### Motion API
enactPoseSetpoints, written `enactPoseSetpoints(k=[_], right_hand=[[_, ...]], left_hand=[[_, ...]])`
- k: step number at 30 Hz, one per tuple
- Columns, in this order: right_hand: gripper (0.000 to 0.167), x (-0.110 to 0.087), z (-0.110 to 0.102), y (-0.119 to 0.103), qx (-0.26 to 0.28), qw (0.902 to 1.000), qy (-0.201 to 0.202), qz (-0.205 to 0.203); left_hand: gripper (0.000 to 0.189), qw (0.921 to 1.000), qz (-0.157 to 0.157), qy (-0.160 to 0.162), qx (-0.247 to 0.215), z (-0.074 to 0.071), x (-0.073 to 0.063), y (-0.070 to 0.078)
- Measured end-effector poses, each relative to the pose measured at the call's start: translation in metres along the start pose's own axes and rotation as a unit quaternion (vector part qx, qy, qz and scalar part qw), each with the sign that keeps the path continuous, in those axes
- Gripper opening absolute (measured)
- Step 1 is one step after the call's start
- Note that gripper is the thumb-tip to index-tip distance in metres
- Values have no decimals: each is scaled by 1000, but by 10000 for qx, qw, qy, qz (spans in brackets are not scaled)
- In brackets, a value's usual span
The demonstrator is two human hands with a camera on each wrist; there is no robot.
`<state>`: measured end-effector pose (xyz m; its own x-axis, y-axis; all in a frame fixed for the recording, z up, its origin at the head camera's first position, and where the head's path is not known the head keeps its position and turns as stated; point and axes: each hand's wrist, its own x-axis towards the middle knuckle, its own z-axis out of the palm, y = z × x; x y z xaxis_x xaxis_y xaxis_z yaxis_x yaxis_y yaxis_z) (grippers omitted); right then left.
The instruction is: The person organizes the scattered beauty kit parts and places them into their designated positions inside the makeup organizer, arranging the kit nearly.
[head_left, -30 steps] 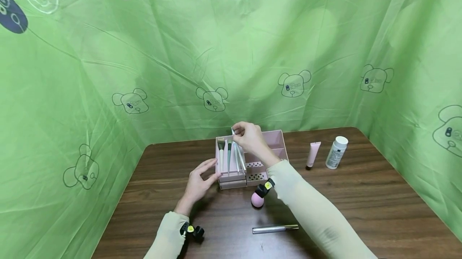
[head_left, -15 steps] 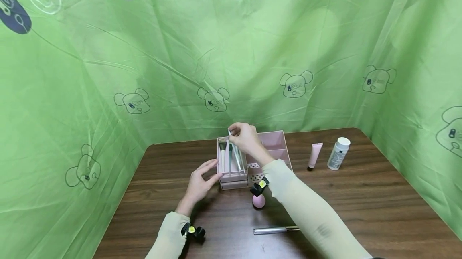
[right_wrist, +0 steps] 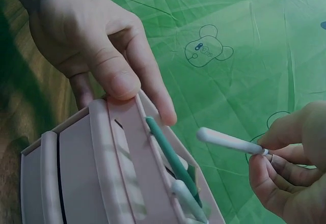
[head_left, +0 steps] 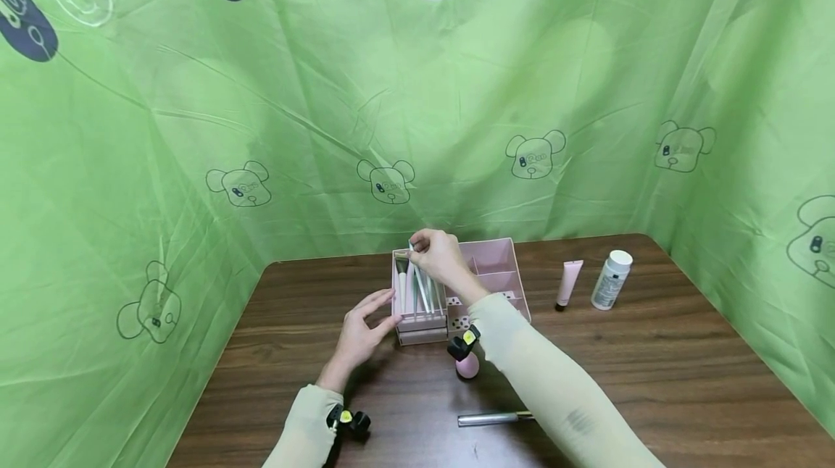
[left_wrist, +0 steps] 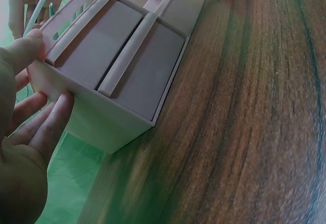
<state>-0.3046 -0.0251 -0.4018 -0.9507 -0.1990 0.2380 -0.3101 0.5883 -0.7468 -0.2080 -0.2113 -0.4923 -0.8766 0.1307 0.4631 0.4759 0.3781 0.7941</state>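
Note:
A pink makeup organizer (head_left: 422,324) with two front drawers stands at the back of the table. My left hand (head_left: 359,334) rests at its left front corner, thumb on the top edge and fingertips against the side wall, as the left wrist view shows. Over the brush compartment, my right hand (head_left: 440,258) pinches a makeup brush (right_wrist: 229,140); its white handle points down, and its bristle end is mostly hidden by the fingers. Several brushes stand in that compartment, among them a dark-bristled brush (head_left: 401,265) and one with a green handle (right_wrist: 173,155).
A pink makeup sponge (head_left: 467,366) sits before the organizer, partly covered by the right wrist camera. Nearer me lies a silver tube (head_left: 485,419), its right end under my sleeve. To the right stand a pink squeeze tube (head_left: 569,283) and a white bottle (head_left: 612,281). Green cloth surrounds the table.
My right hand has shifted left and slightly down over the brush compartment, carrying the brush. The left hand keeps its place at the organizer's corner.

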Motion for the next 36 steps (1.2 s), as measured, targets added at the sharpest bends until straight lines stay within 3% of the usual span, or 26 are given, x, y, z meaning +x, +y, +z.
enactPoseSetpoints(k=[2,12,22,36], right_hand=[[24,1,2,1,-68,10000,11,-46],[25,2,8,-1,-97,10000,-5,-14],[25,2,13,1,-44,9998,-110,182],[23,3,14,9,-131,9988,-2,475]], left_hand=[[48,10000,6,-37,-70,-1,0,6],[48,9986,-40,-105,-509,0,1,0],[48,9982,-158,-124,-572,0,0,1],[47,9991,19,-51,-427,1,0,2]])
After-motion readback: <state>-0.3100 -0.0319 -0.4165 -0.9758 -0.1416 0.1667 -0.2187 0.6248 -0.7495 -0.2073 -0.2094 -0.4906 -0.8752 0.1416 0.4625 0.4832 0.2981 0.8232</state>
